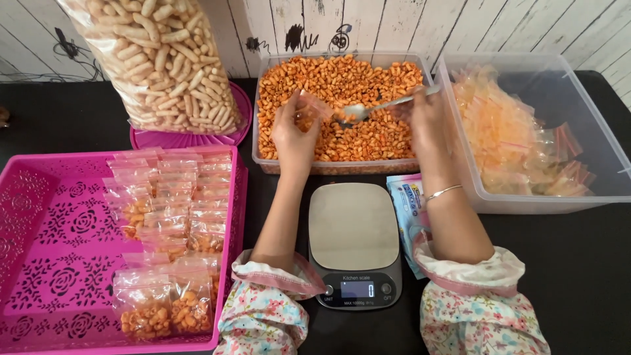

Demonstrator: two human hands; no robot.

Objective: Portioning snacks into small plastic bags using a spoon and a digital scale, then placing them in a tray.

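Hands (296, 141) pinch crinkly clear bag (310, 112); metal spoon (378, 107) (shiny) scoops.

A kitchen scale (353, 227) is set before a tub of snacks (338, 108). A tray of filled bags (39, 217) lies left, a tub of empty bags (578, 190) right.

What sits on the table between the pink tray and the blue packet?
In the head view, a kitchen scale with a bare platform lies between the pink tray and the blue packet; the left forearm crosses that gap too.
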